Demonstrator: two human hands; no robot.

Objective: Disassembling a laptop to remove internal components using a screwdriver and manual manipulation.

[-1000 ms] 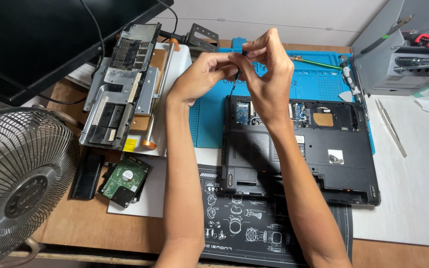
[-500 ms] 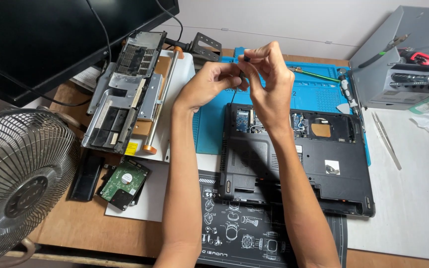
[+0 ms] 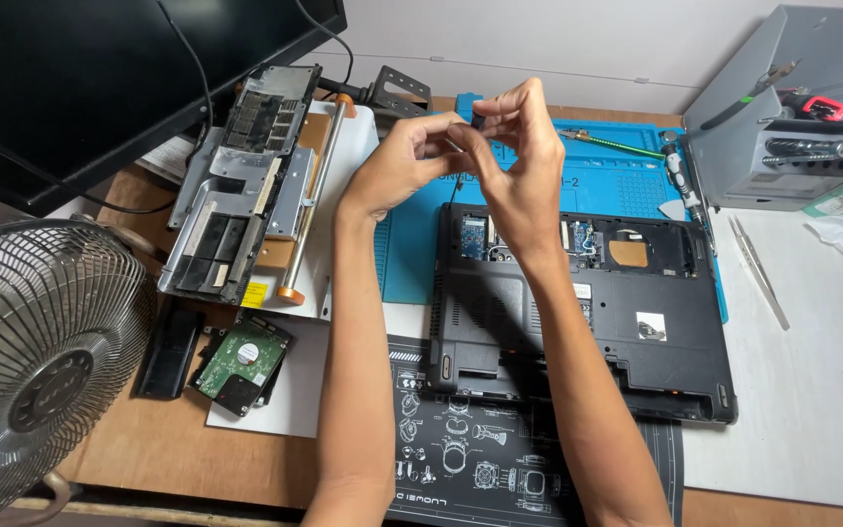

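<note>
Above opened laptop base (image 3: pixel 578 322) on desk (image 3: pixel 812 390): both hands raised, meeting. Left hand (image 3: pixel 397 166) and right hand (image 3: pixel 519 161) each with grip pressed together, pinching small dark part (image 3: pixel 477 121); thin wire hanging below. Step: likely working part loose by fingertip. Next move calling for steady, delicate pinch.

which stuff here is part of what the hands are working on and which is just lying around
In hand:
left hand and right hand, pinching a small dark part
opened laptop base under them
blue mat

Lying about:
fan
hard drive
tweezers
monitor
removed laptop panel
</note>
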